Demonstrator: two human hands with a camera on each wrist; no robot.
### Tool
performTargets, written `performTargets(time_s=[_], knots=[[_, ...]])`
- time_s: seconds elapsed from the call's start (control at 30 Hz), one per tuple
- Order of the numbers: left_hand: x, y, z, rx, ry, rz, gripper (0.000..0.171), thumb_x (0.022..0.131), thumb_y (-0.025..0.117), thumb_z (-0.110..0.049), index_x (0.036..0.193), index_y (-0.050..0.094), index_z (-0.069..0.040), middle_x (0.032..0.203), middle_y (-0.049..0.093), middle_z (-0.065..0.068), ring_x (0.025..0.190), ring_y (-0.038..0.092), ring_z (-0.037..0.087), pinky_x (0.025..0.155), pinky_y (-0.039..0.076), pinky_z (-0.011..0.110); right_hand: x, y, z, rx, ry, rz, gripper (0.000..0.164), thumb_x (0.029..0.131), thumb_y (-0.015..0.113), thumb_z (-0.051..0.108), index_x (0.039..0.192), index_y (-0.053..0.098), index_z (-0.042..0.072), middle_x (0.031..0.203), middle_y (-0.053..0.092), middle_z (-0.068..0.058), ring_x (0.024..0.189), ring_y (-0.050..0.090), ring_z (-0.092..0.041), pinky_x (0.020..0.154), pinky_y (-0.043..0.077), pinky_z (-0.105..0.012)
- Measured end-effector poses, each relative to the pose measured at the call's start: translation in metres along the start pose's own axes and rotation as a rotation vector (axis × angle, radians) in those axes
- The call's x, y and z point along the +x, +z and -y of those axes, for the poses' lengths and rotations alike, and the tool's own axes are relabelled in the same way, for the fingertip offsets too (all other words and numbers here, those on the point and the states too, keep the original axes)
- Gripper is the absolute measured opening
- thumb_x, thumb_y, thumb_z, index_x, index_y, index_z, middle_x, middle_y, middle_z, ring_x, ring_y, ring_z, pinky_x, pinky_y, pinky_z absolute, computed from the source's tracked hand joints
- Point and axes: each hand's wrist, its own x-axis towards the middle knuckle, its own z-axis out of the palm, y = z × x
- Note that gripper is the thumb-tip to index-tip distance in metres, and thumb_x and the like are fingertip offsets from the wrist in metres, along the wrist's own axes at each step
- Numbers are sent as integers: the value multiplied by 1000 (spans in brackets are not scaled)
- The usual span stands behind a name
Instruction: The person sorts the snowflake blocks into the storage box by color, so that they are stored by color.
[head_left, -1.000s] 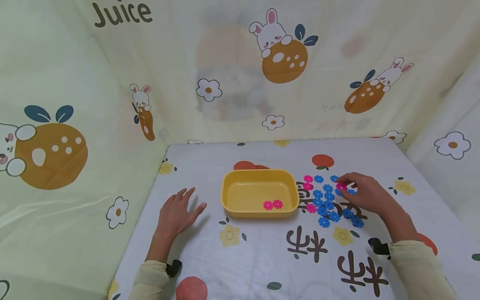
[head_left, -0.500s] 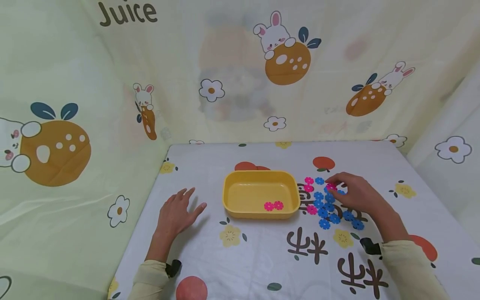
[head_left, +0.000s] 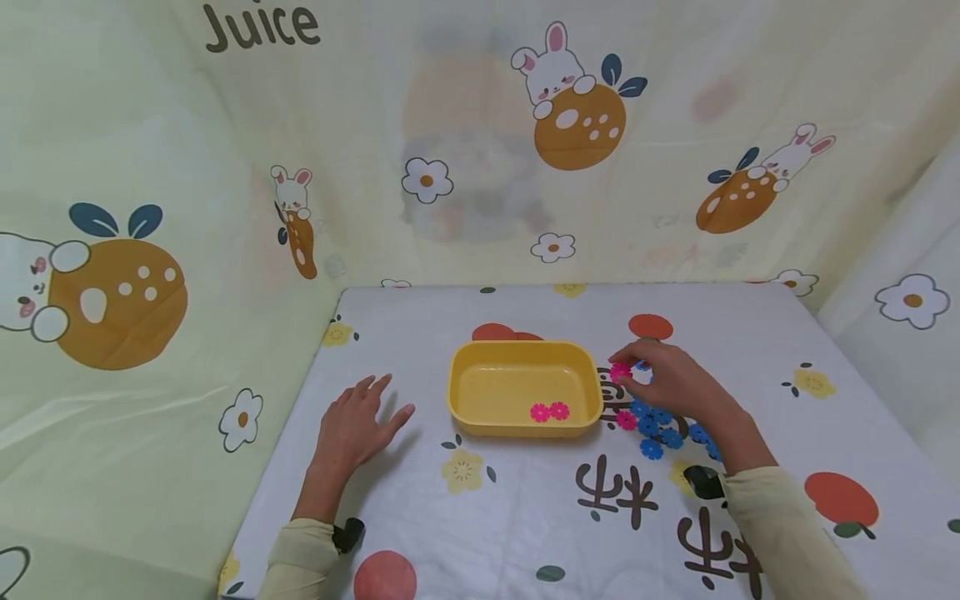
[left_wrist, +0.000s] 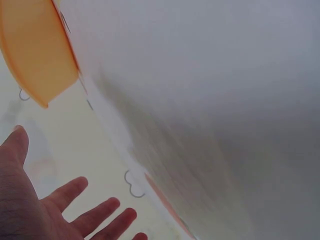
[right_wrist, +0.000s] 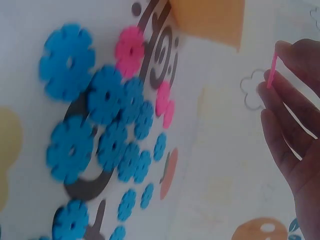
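My right hand [head_left: 675,379] pinches a pink snowflake disc [head_left: 620,372] between thumb and fingertips, just past the right end of the yellow tray [head_left: 525,431]. In the right wrist view that pink disc [right_wrist: 272,69] is seen edge-on, held above the tabletop. Two pink discs [head_left: 540,412] lie in the tray's front right part. Below and beside the right hand, several blue discs [head_left: 651,449] and a loose pink disc [head_left: 626,421] are spread on the cloth. My left hand [head_left: 356,425] hovers left of the tray, fingers spread, holding nothing; the left wrist view shows the same hand [left_wrist: 30,200].
A white printed cloth [head_left: 510,517] covers the table. Behind it and at the sides hang patterned curtains [head_left: 480,100]. Two more pink discs [right_wrist: 162,98] lie past the blue ones in the right wrist view.
My right hand has moved left with the pink disc, from over the far part of the blue discs to near the tray's right end. The left hand has stayed put.
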Motion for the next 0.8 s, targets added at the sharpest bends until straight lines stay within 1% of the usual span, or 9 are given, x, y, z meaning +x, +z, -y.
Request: performTargets(time_s=[0.17, 0.33, 0.4, 0.57, 0.8], knots=[[0, 1, 1, -11, 2, -2, 83, 101, 58, -69, 161, 51, -12, 161, 52, 21, 145, 52, 45, 115, 45, 65, 10, 8, 12, 32, -44, 2, 38, 88, 89, 11, 124, 76, 5, 111, 76, -8, 105, 72, -31, 86, 65, -50], [1, 2, 2, 2, 7, 4, 84, 101, 57, -70, 161, 50, -12, 161, 52, 20, 145, 52, 44, 116, 44, 63, 20, 17, 23, 45, -81, 29, 38, 89, 89, 11, 124, 76, 4, 110, 75, -8, 104, 71, -32, 87, 65, -51], [1, 2, 2, 3, 4, 5, 84, 101, 57, -70, 161, 50, -12, 161, 52, 21, 145, 52, 44, 116, 44, 62, 24, 19, 28, 52, -86, 45, 37, 89, 88, 11, 123, 76, 5, 110, 75, -7, 105, 71, -31, 87, 65, -50], [1, 1, 1, 5, -4, 15, 85, 101, 57, -71, 162, 49, -12, 162, 51, 20, 145, 52, 44, 115, 45, 63, 32, 26, 43, 52, -75, 81, 36, 88, 88, 12, 122, 77, 6, 108, 75, -5, 104, 70, -29, 85, 66, -45], [1, 2, 4, -12, -22, 15, 85, 100, 56, -72, 162, 49, -14, 163, 50, 19, 145, 51, 44, 114, 45, 64, 43, 41, 56, 38, -75, 115, 38, 88, 90, 15, 122, 76, 8, 111, 75, -4, 108, 71, -31, 92, 64, -48]])
